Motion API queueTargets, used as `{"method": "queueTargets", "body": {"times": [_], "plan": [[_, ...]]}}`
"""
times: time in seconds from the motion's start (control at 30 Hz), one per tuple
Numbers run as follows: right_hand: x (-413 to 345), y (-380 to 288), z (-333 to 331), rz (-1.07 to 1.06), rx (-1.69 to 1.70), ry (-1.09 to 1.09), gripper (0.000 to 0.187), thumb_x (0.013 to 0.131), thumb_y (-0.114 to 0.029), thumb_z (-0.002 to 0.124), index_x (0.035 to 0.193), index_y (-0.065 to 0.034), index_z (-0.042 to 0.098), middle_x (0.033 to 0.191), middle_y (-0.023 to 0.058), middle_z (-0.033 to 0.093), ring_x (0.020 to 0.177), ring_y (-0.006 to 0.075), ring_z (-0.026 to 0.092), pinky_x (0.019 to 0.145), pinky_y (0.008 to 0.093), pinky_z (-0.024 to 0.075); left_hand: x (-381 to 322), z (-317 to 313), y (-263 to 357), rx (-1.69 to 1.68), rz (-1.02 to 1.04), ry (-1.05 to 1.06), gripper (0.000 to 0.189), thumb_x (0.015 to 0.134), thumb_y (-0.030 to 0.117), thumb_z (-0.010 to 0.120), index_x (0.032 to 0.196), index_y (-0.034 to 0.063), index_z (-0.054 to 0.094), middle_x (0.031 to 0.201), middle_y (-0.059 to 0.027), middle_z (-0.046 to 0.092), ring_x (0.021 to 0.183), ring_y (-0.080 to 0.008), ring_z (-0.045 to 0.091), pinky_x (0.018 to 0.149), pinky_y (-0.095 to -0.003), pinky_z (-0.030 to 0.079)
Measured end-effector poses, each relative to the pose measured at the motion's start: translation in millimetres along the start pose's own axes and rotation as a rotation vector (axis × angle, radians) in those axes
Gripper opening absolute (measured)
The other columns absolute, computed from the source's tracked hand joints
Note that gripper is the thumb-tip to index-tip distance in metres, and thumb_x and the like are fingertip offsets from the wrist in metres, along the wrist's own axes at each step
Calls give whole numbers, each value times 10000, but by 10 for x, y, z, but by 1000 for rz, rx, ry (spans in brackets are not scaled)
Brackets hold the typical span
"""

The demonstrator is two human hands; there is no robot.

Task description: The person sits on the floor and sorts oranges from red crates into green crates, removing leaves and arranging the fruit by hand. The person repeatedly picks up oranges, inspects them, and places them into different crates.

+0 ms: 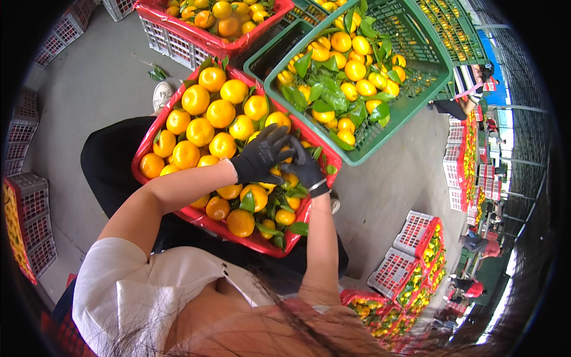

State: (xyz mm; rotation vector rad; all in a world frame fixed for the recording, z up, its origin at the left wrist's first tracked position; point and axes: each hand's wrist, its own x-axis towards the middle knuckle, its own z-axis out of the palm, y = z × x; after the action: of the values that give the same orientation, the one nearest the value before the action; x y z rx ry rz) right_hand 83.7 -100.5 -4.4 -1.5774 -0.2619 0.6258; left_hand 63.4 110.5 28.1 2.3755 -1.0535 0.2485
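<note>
Both my hands wear dark gloves and meet over the right half of a crate lined with red plastic [147,149]. My left hand [263,156] lies palm down over the fruit, its fingers spread towards the right hand. My right hand [305,165] is bent inward, its fingertips close to the left fingers. Parts of mandarins show beneath and between the hands; whether either hand grips one cannot be told. Large orange mandarins [221,114] fill the crate's left side. Mandarins with green leaves [241,222] lie nearest my body.
A green plastic basket [357,156] of leafy mandarins adjoins the crate at the upper right. Behind stands another red-lined crate [178,33] of mandarins. Stacked crates [403,254] are at the lower right, others [35,223] at the far left. A person in striped clothing [466,82] is beyond the basket.
</note>
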Motion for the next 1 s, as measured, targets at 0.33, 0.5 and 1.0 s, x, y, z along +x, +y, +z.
{"method": "queueTargets", "body": {"times": [0.33, 0.5, 1.0], "plan": [[1397, -1028, -370, -18, -1366, 377, 529, 778, -429, 675, 1204, -128, 591, 1094, 200, 629, 1038, 334, 592, 924, 434, 449, 8, 156, -108, -43, -30, -76, 783, 670, 603, 667, 1273, 133, 498, 1225, -176, 489, 1316, -421, 303, 1094, -604, 175], [1146, -781, -699, -104, -682, 232, 569, 753, -194, 723, 1277, -54, 550, 1234, 178, 574, 1153, 310, 541, 981, 356, 422, -26, 156, -142, 31, -40, -43, 791, 681, 642, 628, 1272, 129, 518, 1158, -162, 528, 1321, -403, 304, 1087, -600, 156], [1036, -897, -849, 93, -761, 432, 678, 685, -338, 771, 1248, -26, 559, 1224, 167, 595, 1127, 282, 570, 934, 361, 458, -18, 205, -131, 4, -37, -59, 777, 681, 613, 644, 1279, 137, 506, 1208, -165, 496, 1319, -415, 302, 1092, -606, 161]]}}
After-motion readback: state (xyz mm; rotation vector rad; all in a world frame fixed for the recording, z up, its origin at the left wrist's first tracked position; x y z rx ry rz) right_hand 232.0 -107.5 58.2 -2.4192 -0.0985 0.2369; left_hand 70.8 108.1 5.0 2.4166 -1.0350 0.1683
